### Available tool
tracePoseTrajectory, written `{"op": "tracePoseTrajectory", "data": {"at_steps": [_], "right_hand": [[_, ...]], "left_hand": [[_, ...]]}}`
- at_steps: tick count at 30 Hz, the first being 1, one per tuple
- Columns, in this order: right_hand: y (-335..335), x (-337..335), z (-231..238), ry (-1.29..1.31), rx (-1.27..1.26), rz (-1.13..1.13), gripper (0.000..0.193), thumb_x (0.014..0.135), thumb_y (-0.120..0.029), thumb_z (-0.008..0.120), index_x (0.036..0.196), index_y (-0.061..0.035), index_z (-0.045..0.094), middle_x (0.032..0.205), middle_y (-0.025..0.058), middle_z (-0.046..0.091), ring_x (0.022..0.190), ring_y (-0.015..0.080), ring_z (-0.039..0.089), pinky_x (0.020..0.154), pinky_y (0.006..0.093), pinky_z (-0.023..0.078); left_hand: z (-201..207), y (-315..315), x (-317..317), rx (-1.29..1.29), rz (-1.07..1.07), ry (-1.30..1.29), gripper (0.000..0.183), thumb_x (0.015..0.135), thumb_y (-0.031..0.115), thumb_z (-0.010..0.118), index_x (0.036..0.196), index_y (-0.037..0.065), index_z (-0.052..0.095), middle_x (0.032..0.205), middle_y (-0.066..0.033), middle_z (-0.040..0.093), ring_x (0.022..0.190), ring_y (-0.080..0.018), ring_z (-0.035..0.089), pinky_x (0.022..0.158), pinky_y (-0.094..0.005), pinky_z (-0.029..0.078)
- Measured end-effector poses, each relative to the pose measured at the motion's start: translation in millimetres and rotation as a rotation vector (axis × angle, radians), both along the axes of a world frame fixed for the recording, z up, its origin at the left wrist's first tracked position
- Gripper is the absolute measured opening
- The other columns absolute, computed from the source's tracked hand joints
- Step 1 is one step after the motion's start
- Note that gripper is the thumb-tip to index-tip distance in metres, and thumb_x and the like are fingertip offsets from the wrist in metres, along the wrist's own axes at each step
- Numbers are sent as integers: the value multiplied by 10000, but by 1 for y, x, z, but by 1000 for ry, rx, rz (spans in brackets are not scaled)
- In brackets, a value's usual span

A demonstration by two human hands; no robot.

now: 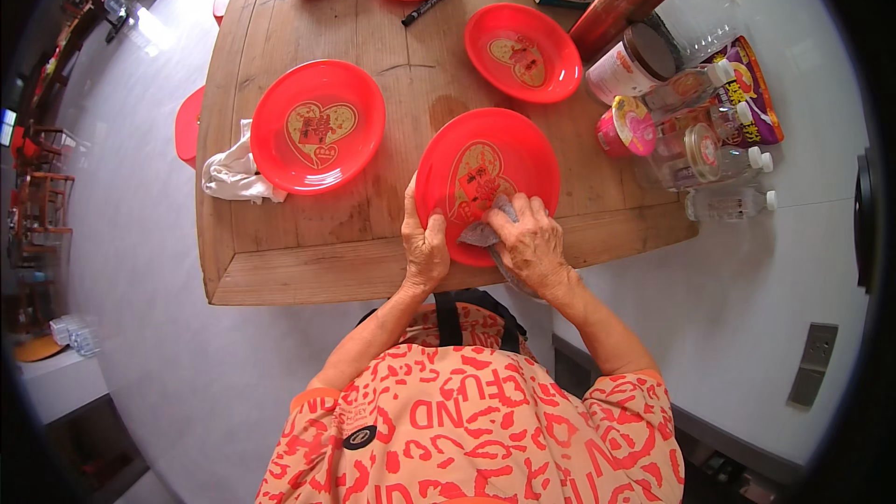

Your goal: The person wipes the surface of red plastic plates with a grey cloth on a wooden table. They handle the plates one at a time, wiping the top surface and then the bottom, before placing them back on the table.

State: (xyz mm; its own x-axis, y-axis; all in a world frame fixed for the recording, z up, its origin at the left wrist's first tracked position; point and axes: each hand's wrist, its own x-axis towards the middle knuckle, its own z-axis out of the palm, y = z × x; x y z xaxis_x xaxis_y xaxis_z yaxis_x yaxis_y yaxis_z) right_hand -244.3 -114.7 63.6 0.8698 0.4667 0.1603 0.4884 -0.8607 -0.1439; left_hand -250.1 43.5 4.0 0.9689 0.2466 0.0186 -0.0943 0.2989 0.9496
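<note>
Through my remote feed, I log a short-sleeved shirt (523,429): peach ground, coral-red print mixing leopard-like blotches with large block letters. Landmark: a black oval badge (359,437) on the wearer's left chest, its pale marking too small for me to read. Just forward of the badge I note faint small lettering. Outward from the badge, the left sleeve (303,425) ends in a plain orange cuff; across the chest from it, the right sleeve (635,401) has matching orange trim. Back and right of the badge, orange neckline (481,501). I record left hand (425,252), right hand (534,245) and forearms (369,336) as bare.
</note>
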Motion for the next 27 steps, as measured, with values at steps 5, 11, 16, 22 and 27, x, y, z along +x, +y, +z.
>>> {"op": "tracePoseTrajectory", "data": {"at_steps": [5,11,16,22,27], "right_hand": [[-1,29,-18,-321,-98,-125,217,754,-97,611,963,-153,631,923,109,499,831,281,551,540,359,536],[19,69,-26,-390,-50,-199,251,773,-107,602,1021,-141,618,990,120,504,885,290,541,610,354,555],[41,74,-30,-348,122,-20,308,752,-135,629,1060,-125,635,1142,129,527,964,317,529,728,393,543],[45,44,-27,-144,241,213,214,795,-168,611,992,-101,665,1195,117,525,1035,336,504,746,410,543],[20,18,-11,46,244,370,221,773,-235,653,936,-85,650,1163,125,530,984,335,533,731,418,547]], "left_hand": [[-1,3,2,59,-2,-8,572,833,-12,397,1405,-5,368,1301,-117,501,1190,-180,475,1041,-313,362],[5,5,3,98,-10,31,551,859,14,410,1407,-12,366,1284,-119,524,1152,-173,504,1010,-308,397],[9,7,4,134,28,51,445,951,109,457,1378,-8,406,1243,-126,559,1135,-179,517,991,-310,409],[11,8,5,152,41,57,409,1000,197,459,1353,-7,434,1210,-136,579,1100,-189,536,963,-311,424],[8,7,3,124,49,59,423,1009,230,459,1355,-12,427,1192,-127,584,1066,-185,546,941,-315,440]]}}
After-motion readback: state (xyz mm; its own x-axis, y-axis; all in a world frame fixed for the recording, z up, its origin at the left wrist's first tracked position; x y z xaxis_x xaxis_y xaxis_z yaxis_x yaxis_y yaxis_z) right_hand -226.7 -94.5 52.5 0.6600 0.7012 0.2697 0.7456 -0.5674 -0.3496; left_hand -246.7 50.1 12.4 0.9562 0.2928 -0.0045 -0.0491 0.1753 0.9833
